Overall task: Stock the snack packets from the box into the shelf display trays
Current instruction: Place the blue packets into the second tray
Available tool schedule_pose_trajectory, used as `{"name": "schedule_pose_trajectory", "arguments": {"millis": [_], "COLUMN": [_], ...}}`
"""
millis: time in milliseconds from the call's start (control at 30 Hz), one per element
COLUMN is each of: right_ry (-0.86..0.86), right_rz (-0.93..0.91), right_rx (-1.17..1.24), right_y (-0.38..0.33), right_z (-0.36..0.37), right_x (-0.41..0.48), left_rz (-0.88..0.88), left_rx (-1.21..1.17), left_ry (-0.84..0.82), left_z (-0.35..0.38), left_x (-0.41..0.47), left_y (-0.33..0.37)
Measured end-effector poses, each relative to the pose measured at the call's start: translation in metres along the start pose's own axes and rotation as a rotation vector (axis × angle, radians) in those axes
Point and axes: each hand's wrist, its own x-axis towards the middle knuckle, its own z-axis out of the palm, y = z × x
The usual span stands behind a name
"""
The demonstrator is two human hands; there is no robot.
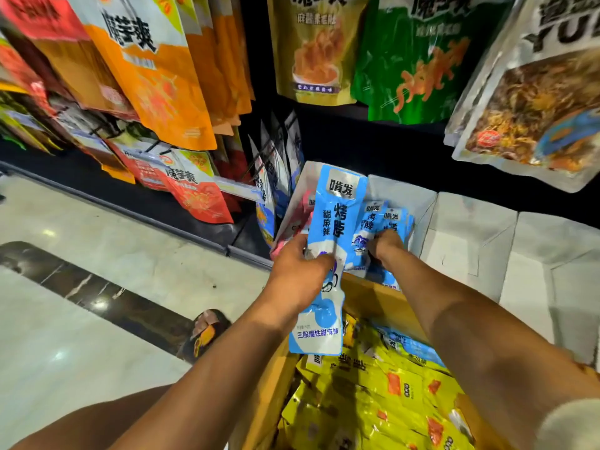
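My left hand (300, 271) grips a long blue and white snack packet (328, 222) upright in front of the white display tray (402, 193). My right hand (384, 246) is closed on several smaller blue packets (386, 222) standing inside that tray. Below my arms the brown cardboard box (383, 297) holds many yellow packets (373, 394) and a few blue ones (412, 347). A pink packet (303, 203) shows in the tray behind the long blue packet.
More white display trays (467, 228) line the low shelf to the right. Large orange, green and grey snack bags (156, 76) hang on pegs above. Blue bags (276, 164) hang just left of the tray. My sandalled foot (207, 329) stands on the tiled floor (97, 254).
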Motion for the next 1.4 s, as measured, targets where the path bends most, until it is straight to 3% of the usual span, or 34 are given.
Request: {"name": "schedule_pose_trajectory", "arguments": {"millis": [167,367,500,667,1100,1333,1400], "right_ry": [-0.008,0.052,0.153,0.201,0.127,0.117,0.121], "right_rz": [-0.118,-0.352,-0.447,-0.396,-0.335,-0.314,-0.318], "right_rx": [-0.142,-0.089,-0.417,-0.789,-0.692,-0.678,-0.688], "right_y": [0.005,0.062,0.127,0.183,0.194,0.193,0.193], "right_z": [-0.018,-0.069,-0.112,-0.146,-0.147,-0.147,-0.147], "right_x": [-0.015,-0.049,-0.064,-0.077,-0.074,-0.070,-0.068], "left_rz": [-0.032,-0.040,-0.011,-0.008,0.080,-0.014,-0.010], "left_rx": [0.019,0.026,0.045,0.059,0.323,0.555,0.763], "left_ry": [0.036,0.025,0.029,0.041,-0.070,0.060,0.016], "left_z": [0.003,0.014,0.029,0.047,0.126,0.168,0.173], "left_x": [0.002,0.004,0.004,0.004,0.124,0.192,0.198], "left_y": [-0.001,-0.001,0.000,0.007,0.021,-0.012,-0.019]}}
